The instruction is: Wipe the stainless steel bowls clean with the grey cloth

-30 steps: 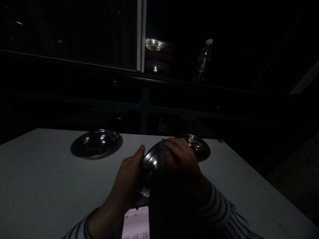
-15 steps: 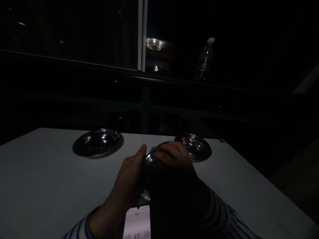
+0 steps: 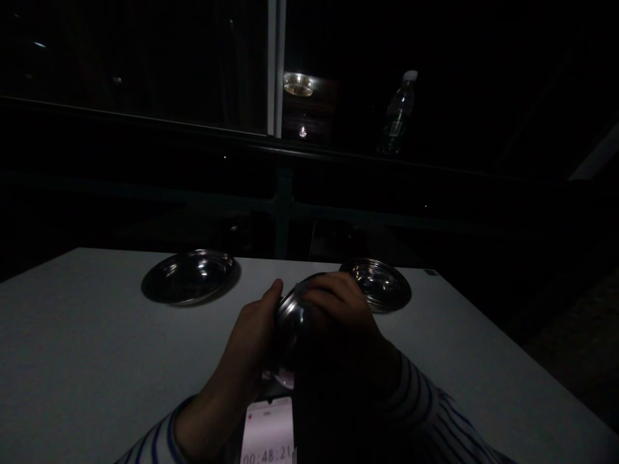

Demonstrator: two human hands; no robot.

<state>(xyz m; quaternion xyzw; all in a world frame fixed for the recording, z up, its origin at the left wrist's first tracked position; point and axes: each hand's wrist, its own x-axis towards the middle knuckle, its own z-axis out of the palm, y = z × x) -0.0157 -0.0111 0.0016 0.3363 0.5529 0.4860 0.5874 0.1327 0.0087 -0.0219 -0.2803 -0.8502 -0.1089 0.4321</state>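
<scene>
In dim light I hold a shiny steel plate [image 3: 291,320] tilted up on edge over the white table [image 3: 97,348]. My left hand [image 3: 251,341] grips its left rim, thumb on the top edge. My right hand [image 3: 341,316] is curled over the plate's face, pressing on it; in an earlier frame a grey cloth showed under these fingers, but it is hidden in the present frame. Both sleeves are striped.
Two more steel plates lie flat on the table, one at the far left [image 3: 189,277], one at the far right [image 3: 378,283]. A phone [image 3: 267,432] showing a timer lies below my hands. A water bottle [image 3: 399,113] stands on a dark ledge behind.
My right hand slid left and down across the plate's face; the cloth that showed at its fingertips is now covered. The left hand kept its grip.
</scene>
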